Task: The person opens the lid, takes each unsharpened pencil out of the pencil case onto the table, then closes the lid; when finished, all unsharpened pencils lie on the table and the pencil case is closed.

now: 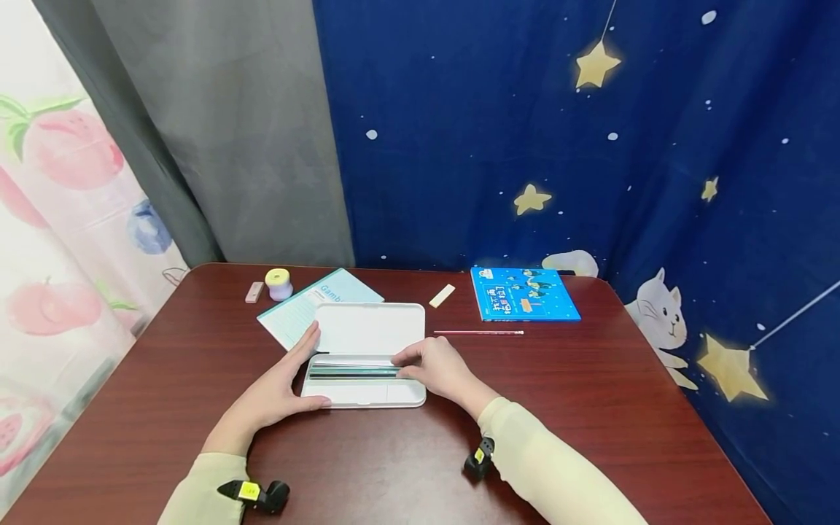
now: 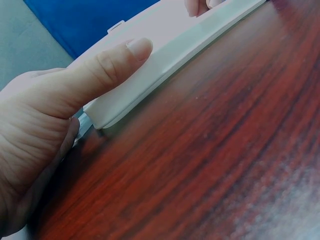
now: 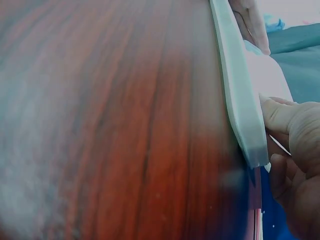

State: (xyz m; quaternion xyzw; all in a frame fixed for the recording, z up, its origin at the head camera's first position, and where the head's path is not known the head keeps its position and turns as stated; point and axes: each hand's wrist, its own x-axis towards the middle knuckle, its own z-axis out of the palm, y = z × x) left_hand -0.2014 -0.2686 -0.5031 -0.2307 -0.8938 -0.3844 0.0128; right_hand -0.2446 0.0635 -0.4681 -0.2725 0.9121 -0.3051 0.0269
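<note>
A white pencil case [image 1: 357,394] lies on the table with its lid [image 1: 370,328] raised behind it. Inside are several thin pencils [image 1: 348,372], dark and greenish, side by side. At the case's left end, my left hand [image 1: 278,390] is spread, its thumb on the front rim and its fingers along the lid's left edge. My right hand [image 1: 440,368] reaches into the right end, its curled thumb and fingers at the pencils' tips. Whether they pinch a pencil is hidden, also in the right wrist view, where this hand [image 3: 300,145] is behind the rim.
Behind the case lies a light-blue notepad [image 1: 295,313]. Left of it are a yellow-topped spool-shaped item [image 1: 278,284] and a small pinkish block [image 1: 254,292]. To the right are a cream strip [image 1: 442,295], a red pencil [image 1: 479,333] and a blue book [image 1: 525,295].
</note>
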